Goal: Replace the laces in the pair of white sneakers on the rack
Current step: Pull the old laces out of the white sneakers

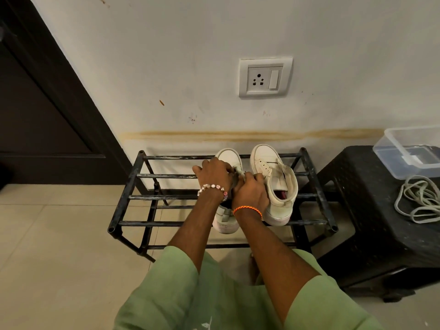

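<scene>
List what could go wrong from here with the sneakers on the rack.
1. The rack top is only spaced bars; tugging by the left hand and right hand could tip the left sneaker between them.
2. The right sneaker stands close beside and might get knocked.
3. The loose laces lie near the stool edge and may slide off.

Green sleeves [176, 279], beaded bracelet [212, 188], orange thread [247, 209]

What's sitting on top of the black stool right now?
On the black stool lie a loose heap of pale laces and, behind it, a clear plastic box. The box's contents cannot be made out, and the frame edge cuts both off.
</scene>
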A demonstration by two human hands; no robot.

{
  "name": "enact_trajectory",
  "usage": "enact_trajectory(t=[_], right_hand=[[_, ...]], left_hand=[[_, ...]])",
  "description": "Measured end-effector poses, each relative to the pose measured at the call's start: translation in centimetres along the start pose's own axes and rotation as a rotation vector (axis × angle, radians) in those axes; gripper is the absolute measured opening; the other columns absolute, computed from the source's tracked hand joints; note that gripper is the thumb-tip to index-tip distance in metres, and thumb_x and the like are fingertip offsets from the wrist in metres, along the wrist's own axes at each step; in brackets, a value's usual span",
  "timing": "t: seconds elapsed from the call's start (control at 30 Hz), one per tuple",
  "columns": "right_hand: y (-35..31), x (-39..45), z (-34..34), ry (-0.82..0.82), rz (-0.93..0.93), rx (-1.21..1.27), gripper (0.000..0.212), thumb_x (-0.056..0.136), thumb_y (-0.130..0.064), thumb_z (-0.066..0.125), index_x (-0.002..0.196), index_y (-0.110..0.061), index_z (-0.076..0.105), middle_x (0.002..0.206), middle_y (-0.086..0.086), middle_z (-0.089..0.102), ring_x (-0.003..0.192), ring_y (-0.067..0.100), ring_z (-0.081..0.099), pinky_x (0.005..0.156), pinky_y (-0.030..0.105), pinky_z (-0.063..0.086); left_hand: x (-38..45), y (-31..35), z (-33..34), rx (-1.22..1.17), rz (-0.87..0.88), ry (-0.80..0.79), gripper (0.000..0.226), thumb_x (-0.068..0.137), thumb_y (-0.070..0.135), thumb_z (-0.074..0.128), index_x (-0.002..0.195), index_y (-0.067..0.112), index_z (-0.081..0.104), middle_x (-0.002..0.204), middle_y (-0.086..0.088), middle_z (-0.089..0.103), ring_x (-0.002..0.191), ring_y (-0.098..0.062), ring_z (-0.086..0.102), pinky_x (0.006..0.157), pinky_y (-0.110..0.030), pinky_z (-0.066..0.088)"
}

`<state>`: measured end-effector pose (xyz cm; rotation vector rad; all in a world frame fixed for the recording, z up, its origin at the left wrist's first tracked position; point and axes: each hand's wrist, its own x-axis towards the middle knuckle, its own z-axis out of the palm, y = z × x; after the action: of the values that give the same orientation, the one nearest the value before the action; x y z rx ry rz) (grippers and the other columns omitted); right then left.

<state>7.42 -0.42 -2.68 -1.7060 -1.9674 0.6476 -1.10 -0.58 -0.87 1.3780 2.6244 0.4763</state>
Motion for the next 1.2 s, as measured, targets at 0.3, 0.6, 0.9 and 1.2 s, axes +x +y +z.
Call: enact_trajectory(t=[0.3, 0.6, 0.9, 1.2], right_hand=[[0.0, -0.2, 0.2, 0.049, 0.003, 0.026, 0.025, 0.096, -0.021, 0.046, 0.111, -0.009, 0.062, 0.119, 0.012, 0.054, 0.105, 0.032, 0.055, 0.076, 0.037, 0.046], [-0.1, -0.2, 0.2, 0.051, 0.009, 0.006, 0.026, 0.096, -0.022, 0.045, 0.112, -0.01, 0.062, 0.118, 0.011, 0.053, 0.105, 0.031, 0.055, 0.076, 0.038, 0.046], [0.0, -0.1, 0.1, 0.021, 0.013, 0.001, 0.026, 0.097, -0.021, 0.043, 0.111, -0.01, 0.061, 0.12, 0.011, 0.052, 0.104, 0.032, 0.054, 0.075, 0.037, 0.043], [-0.1, 0.0, 0.3, 0.026, 0.023, 0.002, 0.028, 0.096, -0.023, 0.044, 0.114, -0.011, 0.062, 0.12, 0.011, 0.052, 0.106, 0.03, 0.054, 0.075, 0.036, 0.044]], left_hand=[[0.7, -0.6, -2.2, -0.126, -0.084, -0.228, 0.024, 0.086, 0.034, 0.059, 0.108, 0.03, 0.067, 0.133, -0.005, 0.032, 0.128, -0.028, 0.028, 0.104, -0.043, 0.022], [1.7, -1.7, -8.8, -1.183, 0.023, -0.353, 0.025, 0.095, 0.001, 0.046, 0.076, 0.015, 0.052, 0.105, 0.0, 0.066, 0.096, -0.004, 0.057, 0.08, -0.009, 0.04], [1.1, -0.2, -1.7, -0.25, -0.031, -0.21, 0.023, 0.088, 0.033, 0.057, 0.106, 0.023, 0.069, 0.117, -0.003, 0.063, 0.112, -0.025, 0.055, 0.097, -0.039, 0.032], [-0.9, -0.2, 0.1, -0.063, 0.032, -0.002, 0.025, 0.092, 0.034, 0.055, 0.11, 0.027, 0.07, 0.121, -0.008, 0.053, 0.116, -0.026, 0.046, 0.093, -0.038, 0.025]])
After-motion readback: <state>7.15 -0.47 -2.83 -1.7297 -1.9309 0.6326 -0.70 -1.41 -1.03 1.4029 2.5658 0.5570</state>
